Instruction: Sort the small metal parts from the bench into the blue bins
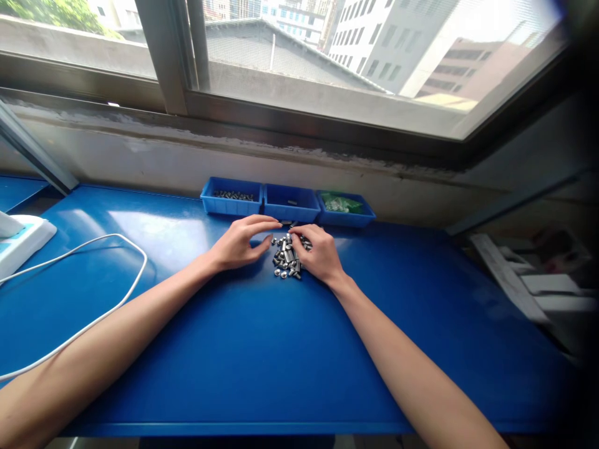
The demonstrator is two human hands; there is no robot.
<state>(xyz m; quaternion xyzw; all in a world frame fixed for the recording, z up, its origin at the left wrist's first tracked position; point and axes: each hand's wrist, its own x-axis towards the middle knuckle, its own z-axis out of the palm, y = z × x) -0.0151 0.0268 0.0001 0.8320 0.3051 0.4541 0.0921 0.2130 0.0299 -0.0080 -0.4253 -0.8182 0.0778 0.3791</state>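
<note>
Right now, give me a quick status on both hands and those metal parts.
Left hand open, beside pile. Right hand fingertips on small metal parts, grip unclear. Three blue trays just behind; white cable far left.

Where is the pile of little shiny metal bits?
The pile of small silver metal parts lies mid-table between the left hand and right hand, just before the middle blue plastic tray.

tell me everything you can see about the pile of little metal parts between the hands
The pile of small metal parts is a loose heap of short, silvery, shiny pieces, seemingly steel; some look like tiny cylinders, though their exact type is too small to tell. It lies on the blue table, just in front of the middle blue tray. The left hand cups its left edge with the fingers arched above it, and the right hand rests against its right side.
</note>
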